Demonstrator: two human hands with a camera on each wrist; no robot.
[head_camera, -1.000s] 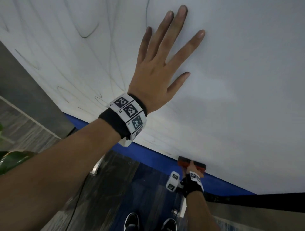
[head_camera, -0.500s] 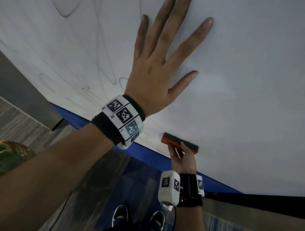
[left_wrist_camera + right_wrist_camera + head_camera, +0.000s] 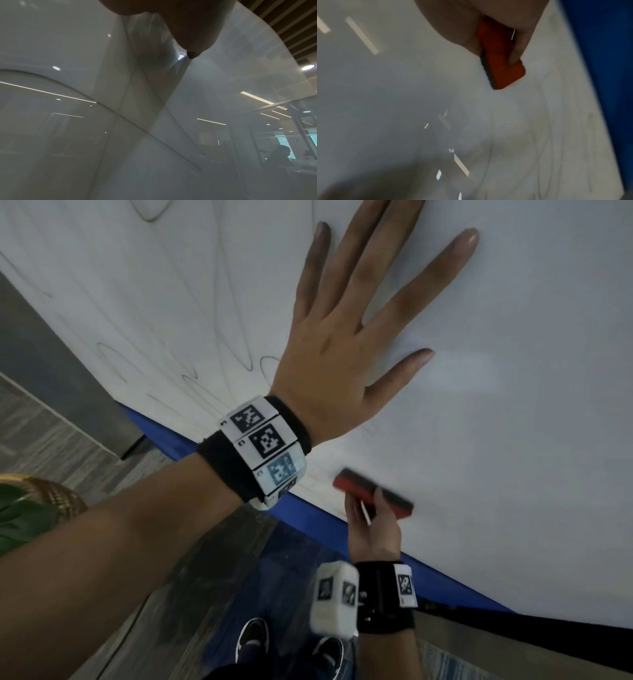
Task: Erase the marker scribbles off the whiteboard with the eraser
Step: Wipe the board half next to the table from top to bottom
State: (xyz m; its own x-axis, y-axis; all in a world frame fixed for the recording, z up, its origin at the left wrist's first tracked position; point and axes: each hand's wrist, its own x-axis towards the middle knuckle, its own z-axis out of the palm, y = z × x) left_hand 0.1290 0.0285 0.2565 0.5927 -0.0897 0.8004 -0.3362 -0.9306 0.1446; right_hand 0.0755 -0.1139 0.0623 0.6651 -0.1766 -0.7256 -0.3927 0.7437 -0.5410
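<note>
The whiteboard fills the upper part of the head view, with thin dark marker scribbles looping across its left half. My left hand lies flat on the board, fingers straight and spread. Lower down, my right hand grips a red eraser with a black felt side and holds it against the board just above its blue bottom edge. In the right wrist view the eraser sits between thumb and fingers, with faint smeared lines on the board below it. The left wrist view shows glossy board and crossing lines.
A blue strip runs along the board's bottom edge. Below it lie grey wood-look floor, a blue patch of floor and my black shoes. A woven basket with a green plant stands at the left.
My right hand has carried the eraser up and to the left along the board's lower edge, nearer my left wrist. My left hand stays flat on the board.
</note>
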